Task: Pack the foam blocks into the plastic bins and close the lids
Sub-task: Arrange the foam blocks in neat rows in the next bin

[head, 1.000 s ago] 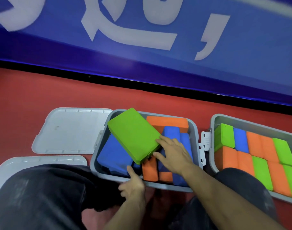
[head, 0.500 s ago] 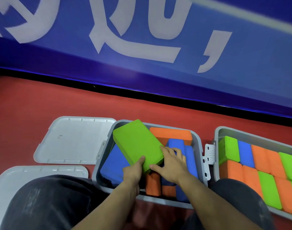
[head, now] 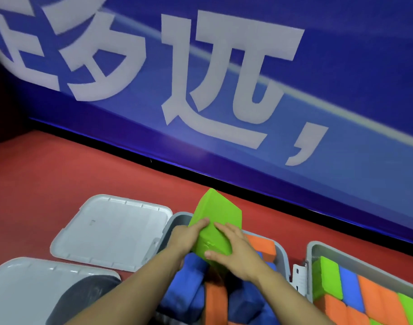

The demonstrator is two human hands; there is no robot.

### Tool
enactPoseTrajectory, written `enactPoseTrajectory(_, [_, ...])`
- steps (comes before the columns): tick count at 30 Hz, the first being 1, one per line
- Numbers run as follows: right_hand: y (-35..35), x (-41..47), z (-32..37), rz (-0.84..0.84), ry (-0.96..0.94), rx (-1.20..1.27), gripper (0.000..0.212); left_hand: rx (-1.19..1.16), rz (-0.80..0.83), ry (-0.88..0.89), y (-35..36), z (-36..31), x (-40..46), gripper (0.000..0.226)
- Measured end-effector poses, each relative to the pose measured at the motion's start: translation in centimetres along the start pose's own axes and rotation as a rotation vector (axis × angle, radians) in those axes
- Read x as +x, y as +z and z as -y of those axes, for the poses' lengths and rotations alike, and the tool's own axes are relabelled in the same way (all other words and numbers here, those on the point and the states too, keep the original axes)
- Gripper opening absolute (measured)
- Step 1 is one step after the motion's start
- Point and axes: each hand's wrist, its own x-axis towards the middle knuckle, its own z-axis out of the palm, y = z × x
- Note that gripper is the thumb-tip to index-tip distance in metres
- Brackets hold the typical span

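Observation:
A large green foam block (head: pixel 218 213) is tilted up on end above the middle grey bin (head: pixel 282 256). My left hand (head: pixel 185 238) grips its left side and my right hand (head: pixel 236 252) holds its right face and near corner. Below my hands the bin holds blue blocks (head: pixel 191 275) and orange blocks (head: pixel 263 247) lying unevenly. To the right, a second grey bin (head: pixel 311 259) is filled with tidy rows of green, blue and orange blocks (head: pixel 369 299).
Two grey lids lie open on the red floor: one (head: pixel 111 231) left of the middle bin, another (head: pixel 36 292) at the lower left. A white latch (head: pixel 299 277) sits between the bins. A blue banner wall (head: pixel 224 90) rises behind. My dark trouser knee (head: pixel 88 301) is at the bottom left.
Both hands have lifted the green block from lying flat across the bin to standing tilted on end. The view has swung upward toward the banner.

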Motion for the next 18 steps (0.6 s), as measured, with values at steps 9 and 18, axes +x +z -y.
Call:
enactPoseTrajectory(9, [-0.3, 2.2, 0.5, -0.135, -0.007, 0.208, 0.096, -0.032, 0.218, 0.092, -2.1, -1.9, 1.0, 0.066])
enactPoseTrajectory(18, [-1.2, 5.7, -2.6, -0.352, 0.173, 0.358, 0.074, -0.104, 0.338, 0.113, -0.4, 0.0, 4.5, 0.036])
